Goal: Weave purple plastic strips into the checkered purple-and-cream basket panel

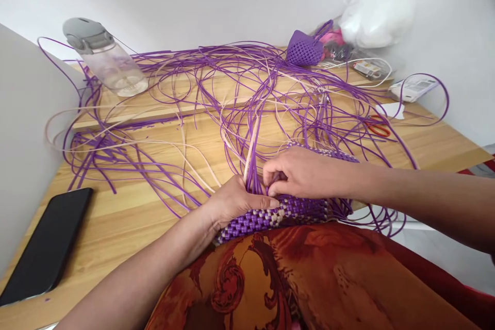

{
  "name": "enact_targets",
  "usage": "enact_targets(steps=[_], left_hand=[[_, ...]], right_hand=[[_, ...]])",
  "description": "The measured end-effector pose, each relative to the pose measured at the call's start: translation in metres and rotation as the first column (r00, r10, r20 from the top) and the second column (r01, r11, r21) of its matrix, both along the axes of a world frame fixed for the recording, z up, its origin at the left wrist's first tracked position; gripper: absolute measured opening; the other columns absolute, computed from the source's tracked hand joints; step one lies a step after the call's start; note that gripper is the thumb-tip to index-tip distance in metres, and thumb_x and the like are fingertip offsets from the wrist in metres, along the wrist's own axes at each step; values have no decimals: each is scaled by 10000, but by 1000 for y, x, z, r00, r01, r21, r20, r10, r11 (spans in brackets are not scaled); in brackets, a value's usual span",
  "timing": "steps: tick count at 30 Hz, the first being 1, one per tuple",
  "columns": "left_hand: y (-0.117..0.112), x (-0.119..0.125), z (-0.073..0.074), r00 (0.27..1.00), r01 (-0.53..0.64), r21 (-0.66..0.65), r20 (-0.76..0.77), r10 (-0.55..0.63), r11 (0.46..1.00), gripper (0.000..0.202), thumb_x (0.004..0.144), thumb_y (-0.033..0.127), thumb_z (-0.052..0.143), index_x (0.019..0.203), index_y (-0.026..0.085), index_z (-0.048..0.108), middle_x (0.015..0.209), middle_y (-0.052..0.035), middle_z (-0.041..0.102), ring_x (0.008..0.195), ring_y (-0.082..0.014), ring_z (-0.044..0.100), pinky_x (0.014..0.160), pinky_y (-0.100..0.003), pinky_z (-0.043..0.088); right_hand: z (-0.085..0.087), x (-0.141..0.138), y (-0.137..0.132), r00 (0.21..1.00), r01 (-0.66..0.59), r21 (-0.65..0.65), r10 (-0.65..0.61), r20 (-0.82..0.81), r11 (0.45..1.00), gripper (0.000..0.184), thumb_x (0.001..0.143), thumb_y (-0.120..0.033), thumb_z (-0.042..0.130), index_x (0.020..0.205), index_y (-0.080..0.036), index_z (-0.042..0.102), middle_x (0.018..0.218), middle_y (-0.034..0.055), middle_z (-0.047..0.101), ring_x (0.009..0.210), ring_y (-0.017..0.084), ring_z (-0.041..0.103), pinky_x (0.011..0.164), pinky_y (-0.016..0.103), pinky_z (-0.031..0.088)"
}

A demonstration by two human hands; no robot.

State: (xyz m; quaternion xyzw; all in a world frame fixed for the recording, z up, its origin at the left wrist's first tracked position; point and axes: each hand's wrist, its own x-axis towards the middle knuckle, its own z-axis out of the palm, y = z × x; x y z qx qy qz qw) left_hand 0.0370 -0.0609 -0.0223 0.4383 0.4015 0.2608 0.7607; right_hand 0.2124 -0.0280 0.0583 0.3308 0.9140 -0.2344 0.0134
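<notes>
A woven basket piece in purple and cream strips lies at the table's near edge, against the patterned orange garment. My left hand is closed round a bundle of upright purple and cream strips, its thumb lying along the weave's upper edge. Just right of it, my right hand pinches with thumb and forefinger at a purple strip beside the bundle. The exact strip between those fingertips is partly hidden. Loose strip ends fan out from the weave across the table.
A water bottle stands back left, and a black phone lies front left. At the back right are a small purple woven basket, a white plastic bag, orange-handled scissors and a white device. Tangled strips cover much of the wooden table.
</notes>
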Motion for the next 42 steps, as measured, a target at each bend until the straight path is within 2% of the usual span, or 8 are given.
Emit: enact_targets(steps=[4, 8, 14, 17, 21, 25, 31, 42], left_hand=[[-1, 1, 4, 1000, 7, -7, 24, -7, 1000, 334, 562, 226, 824, 864, 153, 699, 779, -2, 687, 684, -125, 596, 704, -257, 467], [-1, 0, 4, 999, 38, -13, 9, -38, 999, 354, 565, 267, 823, 876, 142, 708, 820, -48, 710, 713, -168, 636, 706, -292, 489], [0, 0, 2, 998, 38, 18, -47, -37, 999, 371, 530, 298, 836, 827, 115, 711, 763, -70, 705, 694, -189, 635, 640, -286, 483], [-1, 1, 2, 997, 21, 41, -75, -18, 999, 358, 518, 306, 838, 795, 118, 709, 723, -57, 694, 671, -184, 625, 610, -275, 471], [-2, 0, 1, 996, -6, 91, -92, 15, 996, 312, 509, 318, 835, 709, 123, 693, 646, -32, 659, 624, -173, 599, 571, -267, 447], [-2, 0, 1, 997, 14, 117, -82, -5, 993, 291, 515, 326, 826, 653, 128, 663, 606, -8, 618, 578, -145, 555, 552, -257, 423], [-4, -2, 1, 994, 55, 156, -99, -40, 986, 294, 595, 344, 798, 740, 133, 653, 625, 19, 561, 552, -93, 463, 539, -227, 370], [-3, -2, 3, 990, 70, 173, -131, -47, 982, 283, 591, 349, 798, 690, 130, 647, 631, 18, 574, 570, -99, 478, 569, -232, 383]], right_hand=[[8, 17, -10, 996, -89, 319, 93, 2, 943, 213, 893, -315, 525, 814, -192, 681, 931, 41, 629, 963, 194, 467, 863, 366, 273], [8, 36, -23, 992, -82, 331, 43, 123, 940, 210, 893, -283, 505, 789, -190, 662, 814, 44, 607, 874, 198, 452, 809, 379, 252], [26, 51, -45, 989, -4, -21, 8, 149, 1000, 158, 885, -230, 473, 798, -224, 604, 758, 4, 603, 720, 156, 505, 692, 310, 339], [47, 47, -56, 997, 39, -199, -25, 71, 979, 145, 906, -254, 469, 879, -264, 612, 835, -10, 629, 744, 140, 552, 651, 272, 389], [60, 29, -58, 992, -32, -371, -15, -124, 928, 78, 877, -230, 547, 871, -245, 623, 1035, -11, 638, 885, 116, 582, 787, 242, 436], [43, 14, -48, 980, -35, -429, -53, -190, 903, 67, 842, -196, 587, 818, -206, 648, 887, -13, 664, 845, 110, 583, 796, 250, 424], [14, 7, -28, 916, 318, -356, -382, -123, 879, 84, 809, -169, 550, 806, -154, 633, 732, -9, 651, 666, 99, 559, 630, 227, 394], [-10, 8, -29, 918, 364, -242, -390, -70, 900, 74, 777, -188, 563, 783, -173, 635, 629, -31, 628, 548, 78, 521, 544, 211, 339]])
